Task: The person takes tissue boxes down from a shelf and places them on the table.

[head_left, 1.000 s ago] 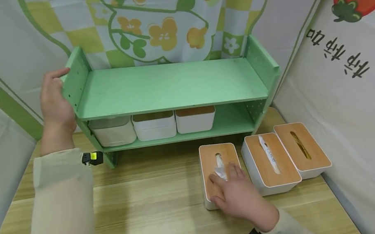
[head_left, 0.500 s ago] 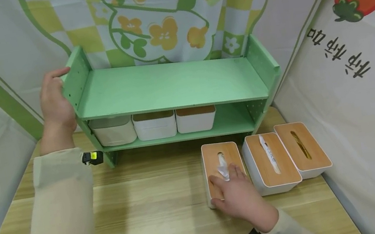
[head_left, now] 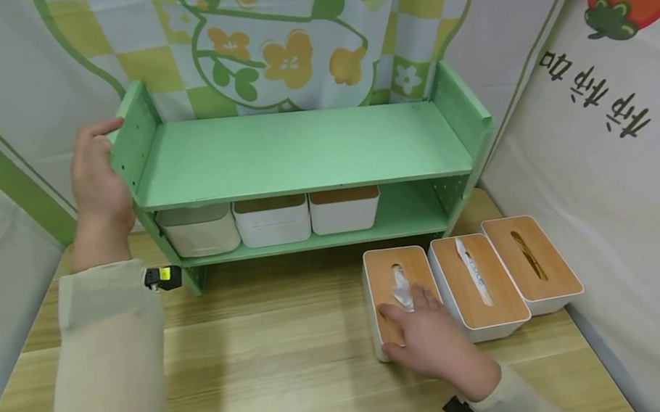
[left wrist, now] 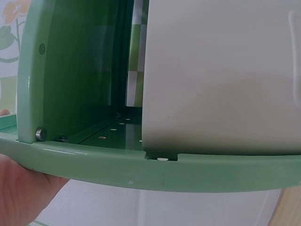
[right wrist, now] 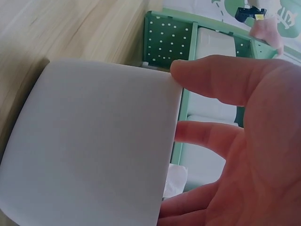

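My left hand (head_left: 99, 176) grips the upper left side panel of the green shelf (head_left: 299, 145), with fingers over its edge; part of that hand (left wrist: 23, 193) shows below the panel in the left wrist view. My right hand (head_left: 428, 332) rests on the wood-topped tissue box (head_left: 385, 277), fingers spread across the lid and thumb at its near edge. A white tissue (head_left: 403, 292) sticks out of the slot. In the right wrist view the white end (right wrist: 89, 136) of this box faces the camera, the thumb (right wrist: 207, 77) touching its top edge.
Two more wood-topped tissue boxes stand to the right: one with a white tissue (head_left: 476, 276) beside the held box, then one with a dark slot (head_left: 531, 255). Three white boxes, including one in the middle (head_left: 274, 225), fill part of the lower shelf.
The tissue box under my right hand has slid right, closer to the box beside it, and the right hand has moved right too. My left hand has stayed on the shelf panel.
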The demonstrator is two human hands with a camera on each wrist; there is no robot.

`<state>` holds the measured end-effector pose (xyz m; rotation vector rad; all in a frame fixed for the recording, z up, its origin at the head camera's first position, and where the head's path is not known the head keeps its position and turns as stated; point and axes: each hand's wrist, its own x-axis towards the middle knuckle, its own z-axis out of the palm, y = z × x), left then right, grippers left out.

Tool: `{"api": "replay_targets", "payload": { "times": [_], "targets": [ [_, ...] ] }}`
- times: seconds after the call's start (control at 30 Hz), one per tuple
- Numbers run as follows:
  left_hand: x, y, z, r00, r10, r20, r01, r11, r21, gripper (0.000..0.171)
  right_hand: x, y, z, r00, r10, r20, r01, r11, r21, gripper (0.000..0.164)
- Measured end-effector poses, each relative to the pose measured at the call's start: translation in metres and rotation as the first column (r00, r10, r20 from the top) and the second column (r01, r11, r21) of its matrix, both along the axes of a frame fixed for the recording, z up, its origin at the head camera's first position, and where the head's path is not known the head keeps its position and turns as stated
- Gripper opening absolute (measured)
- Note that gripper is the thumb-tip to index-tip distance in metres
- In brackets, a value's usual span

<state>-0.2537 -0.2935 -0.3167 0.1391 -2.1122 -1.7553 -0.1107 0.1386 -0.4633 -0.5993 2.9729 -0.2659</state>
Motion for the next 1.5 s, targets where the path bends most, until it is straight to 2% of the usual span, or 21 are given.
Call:
{"api": "replay_targets", "payload": {
  "times": [0.63,1.03,1.5],
  "targets": [
    [-0.001,0.0,-0.001,1.0,-0.002,-0.002,0.002,1.0,-0.005,0.05,-0.004,0.015,-0.003,1.0,-0.028,0.009,0.028,1.0,-0.006,0.057],
    [-0.001,0.0,-0.001,1.0,0.007,-0.011,-0.007,1.0,-0.013,0.05,-0.001,0.02,-0.001,1.0,0.002,-0.008,-0.003,0.998,-0.056,0.056],
    [0.002,0.002,-0.001,1.0,-0.002,-0.019,0.002,1.0,-0.002,0.051,0.0,0.024,-0.007,1.0,0.011,-0.025,-0.012,0.998,-0.057,0.057]
  ]
}}
